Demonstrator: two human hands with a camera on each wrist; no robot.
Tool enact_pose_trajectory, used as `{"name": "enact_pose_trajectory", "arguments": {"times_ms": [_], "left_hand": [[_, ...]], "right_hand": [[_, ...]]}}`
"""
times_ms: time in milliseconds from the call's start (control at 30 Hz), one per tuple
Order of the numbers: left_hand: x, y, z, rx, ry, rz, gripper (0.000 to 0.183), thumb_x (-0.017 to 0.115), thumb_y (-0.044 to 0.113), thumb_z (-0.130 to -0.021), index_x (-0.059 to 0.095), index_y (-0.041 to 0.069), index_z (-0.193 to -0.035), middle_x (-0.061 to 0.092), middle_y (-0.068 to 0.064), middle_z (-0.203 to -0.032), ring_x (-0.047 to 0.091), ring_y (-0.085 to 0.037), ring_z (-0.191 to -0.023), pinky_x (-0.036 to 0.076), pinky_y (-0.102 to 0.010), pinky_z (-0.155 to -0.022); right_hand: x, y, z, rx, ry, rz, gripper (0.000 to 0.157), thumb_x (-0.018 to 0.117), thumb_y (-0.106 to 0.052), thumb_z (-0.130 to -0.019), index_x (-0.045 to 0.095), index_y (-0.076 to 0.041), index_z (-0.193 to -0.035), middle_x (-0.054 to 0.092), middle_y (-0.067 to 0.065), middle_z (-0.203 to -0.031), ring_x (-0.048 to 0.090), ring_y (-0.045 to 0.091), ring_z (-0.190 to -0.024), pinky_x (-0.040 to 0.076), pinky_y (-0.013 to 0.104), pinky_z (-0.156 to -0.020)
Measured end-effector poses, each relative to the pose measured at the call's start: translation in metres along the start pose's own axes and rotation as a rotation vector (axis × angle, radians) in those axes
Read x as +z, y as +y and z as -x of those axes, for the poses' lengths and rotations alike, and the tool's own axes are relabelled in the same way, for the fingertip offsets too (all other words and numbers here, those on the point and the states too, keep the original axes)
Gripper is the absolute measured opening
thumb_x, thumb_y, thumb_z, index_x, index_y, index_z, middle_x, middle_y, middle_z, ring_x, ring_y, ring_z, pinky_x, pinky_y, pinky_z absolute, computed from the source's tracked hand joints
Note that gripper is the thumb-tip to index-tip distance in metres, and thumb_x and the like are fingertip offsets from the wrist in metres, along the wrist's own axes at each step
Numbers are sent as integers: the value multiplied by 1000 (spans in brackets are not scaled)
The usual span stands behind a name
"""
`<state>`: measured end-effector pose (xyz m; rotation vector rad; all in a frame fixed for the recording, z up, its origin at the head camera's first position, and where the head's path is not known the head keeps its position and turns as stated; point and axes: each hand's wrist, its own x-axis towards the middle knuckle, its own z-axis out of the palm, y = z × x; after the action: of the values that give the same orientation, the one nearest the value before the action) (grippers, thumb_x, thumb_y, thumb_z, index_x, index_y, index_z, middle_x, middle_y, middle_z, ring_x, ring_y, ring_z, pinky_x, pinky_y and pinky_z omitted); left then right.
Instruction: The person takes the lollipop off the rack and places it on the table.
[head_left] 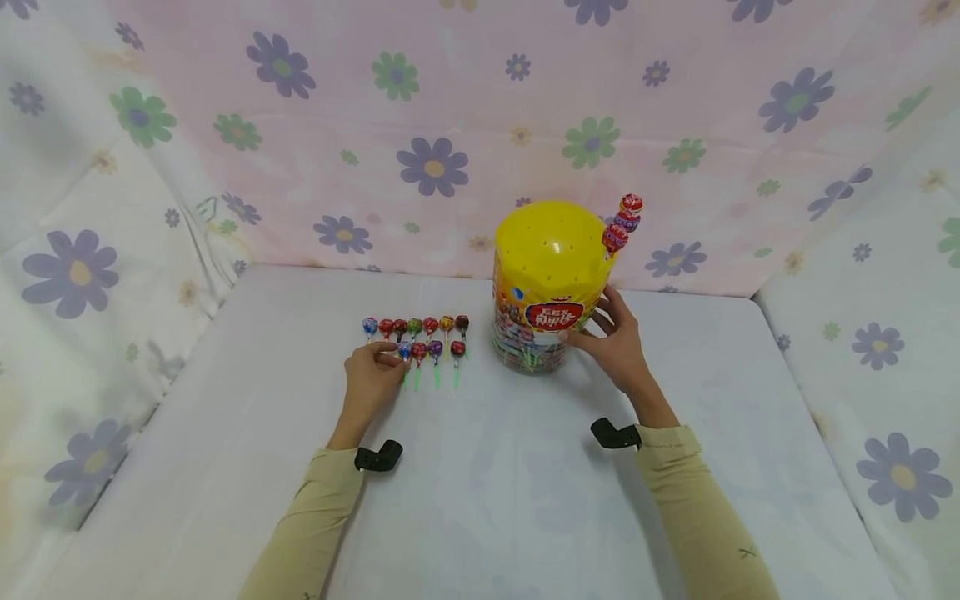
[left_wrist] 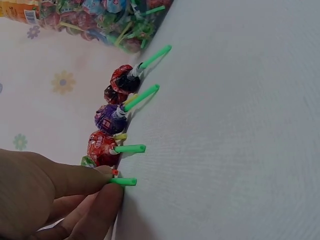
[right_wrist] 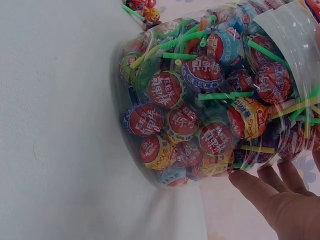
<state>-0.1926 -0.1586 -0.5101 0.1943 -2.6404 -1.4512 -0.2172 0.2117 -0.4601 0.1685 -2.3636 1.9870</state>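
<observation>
My left hand (head_left: 373, 379) pinches a blue-wrapped lollipop (head_left: 405, 350) by its green stick (left_wrist: 126, 181), at the left end of the front row. To its right in that row lie a red lollipop (head_left: 419, 353), a purple lollipop (head_left: 436, 351) and, past a wider gap, a dark red one (head_left: 457, 350). On the right, my right hand (head_left: 617, 346) grips the side of a clear jar (head_left: 528, 357) full of lollipops, thumb at the front and fingers round the far side. The jar stands on the table under a domed yellow lid (head_left: 553, 242).
Behind the front row runs a second row of several lollipops (head_left: 415, 327) in mixed colours. Three lollipops (head_left: 627, 220) stick out from the lid's right edge. The white table (head_left: 480, 500) meets a flowered pink curtain (head_left: 337, 167) at the back.
</observation>
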Motion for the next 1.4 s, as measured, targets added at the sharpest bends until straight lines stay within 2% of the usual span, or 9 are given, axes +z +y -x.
{"name": "enact_pose_trajectory", "arguments": {"times_ms": [167, 333, 467, 567, 700, 833, 1000, 1200, 1400], "left_hand": [[0, 0, 2, 5, -8, -5, 35, 76, 3, -86, 67, -11, -118, 73, -23, -90, 73, -29, -76, 53, -18, -62], [-3, 5, 3, 24, -10, -20, 37, 78, 5, -86, 67, -11, -118, 73, -24, -91, 73, -30, -77, 53, -20, -62], [-11, 21, 3, 63, -29, 25, 38, 76, 5, -89, 66, -11, -122, 73, -26, -95, 75, -36, -81, 58, -22, -62], [-15, 44, 4, 162, -57, 93, 36, 75, 3, -90, 66, -9, -123, 73, -25, -99, 75, -37, -84, 59, -19, -61], [-14, 92, 10, 318, -75, 229, 33, 76, 3, -90, 69, -3, -122, 73, -23, -103, 74, -34, -89, 57, -16, -65], [-1, 145, 18, 459, -88, 426, 32, 74, 1, -91, 68, -3, -122, 70, -24, -110, 72, -31, -96, 60, -20, -79], [23, 201, 24, 623, -137, 560, 32, 68, -4, -94, 63, -9, -125, 68, -23, -119, 70, -31, -106, 60, -29, -90], [49, 245, 25, 626, -195, 561, 36, 64, -4, -96, 59, -9, -132, 65, -22, -128, 65, -26, -121, 53, -25, -101], [70, 264, 18, 609, -215, 554, 38, 61, -4, -98, 56, -9, -136, 63, -21, -133, 63, -25, -124, 51, -22, -103]], "right_hand": [[-1, 0, 0, 4, -3, -4, 89, 81, -7, -86, 31, -23, -159, 44, 14, -151, 44, 34, -143, 40, 55, -115], [-1, -1, 0, 18, -2, 3, 91, 81, -7, -87, 30, -22, -160, 43, 14, -154, 43, 34, -144, 41, 54, -114], [-1, -2, 0, 27, 1, 4, 90, 81, -6, -86, 31, -23, -160, 43, 12, -153, 43, 32, -144, 43, 52, -113], [0, -3, 0, 25, 1, -1, 90, 81, -6, -86, 31, -24, -159, 44, 12, -153, 44, 32, -144, 41, 53, -114], [1, -4, -1, 13, -3, -15, 89, 80, -4, -87, 32, -23, -159, 43, 13, -152, 44, 33, -143, 37, 57, -117], [2, -3, -2, 1, -4, -22, 88, 79, -3, -87, 32, -22, -159, 43, 15, -152, 44, 34, -143, 35, 59, -117], [3, -1, -3, -4, 2, -15, 88, 80, -3, -87, 33, -22, -159, 45, 15, -151, 45, 34, -143, 36, 60, -116], [2, 0, -3, -7, 9, -14, 88, 80, -5, -87, 32, -22, -159, 44, 14, -153, 45, 34, -143, 37, 58, -116], [-1, 1, -2, 2, 15, -6, 89, 79, -5, -87, 31, -21, -160, 44, 14, -154, 45, 33, -143, 40, 56, -113]]}}
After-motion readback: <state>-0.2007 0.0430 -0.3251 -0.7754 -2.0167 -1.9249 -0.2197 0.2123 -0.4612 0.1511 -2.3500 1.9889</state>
